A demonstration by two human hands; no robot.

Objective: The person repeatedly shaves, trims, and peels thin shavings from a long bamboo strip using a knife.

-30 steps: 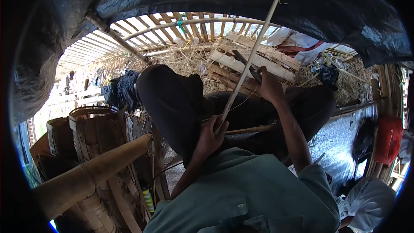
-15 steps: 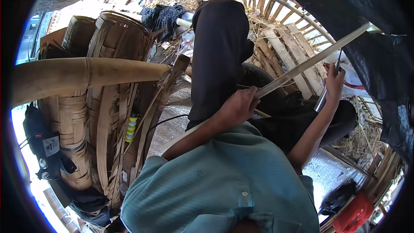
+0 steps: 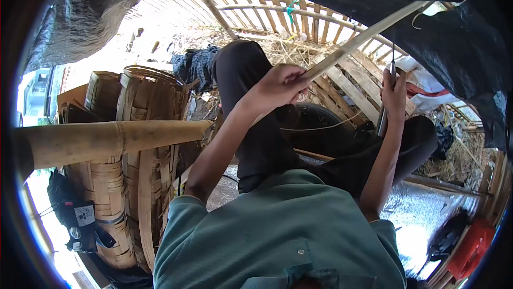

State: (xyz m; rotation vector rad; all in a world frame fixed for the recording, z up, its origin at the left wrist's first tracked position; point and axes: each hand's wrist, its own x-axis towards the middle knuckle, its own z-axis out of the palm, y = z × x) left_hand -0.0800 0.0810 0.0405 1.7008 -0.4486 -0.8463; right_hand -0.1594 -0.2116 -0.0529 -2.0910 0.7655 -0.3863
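My left hand point(image 3: 279, 87) is closed around a long, pale bamboo strip point(image 3: 368, 35), in front of my raised knee. The strip slants up to the right, and a thin curled sliver point(image 3: 416, 20) hangs near its far end. Behind my left hand, part of the strip runs back along the forearm, mostly hidden. My right hand point(image 3: 394, 95) grips the long metal handle of a knife point(image 3: 381, 123). Its thin dark blade points upward, below the strip and apart from it in the picture. My dark trouser legs point(image 3: 240, 75) are folded beneath both hands.
A thick bamboo pole point(image 3: 112, 142) juts in from the left, over tall woven bamboo baskets point(image 3: 147, 88). Dark plastic sheeting point(image 3: 449, 59) hangs overhead and at right. Wooden planks point(image 3: 352, 88) and a slatted bamboo fence point(image 3: 278, 16) stand ahead. A red bag point(image 3: 470, 249) lies at lower right.
My left hand has risen, carrying the bamboo strip with it. My right hand has shifted slightly left with the knife. The head view has tilted, showing more overhead sheeting.
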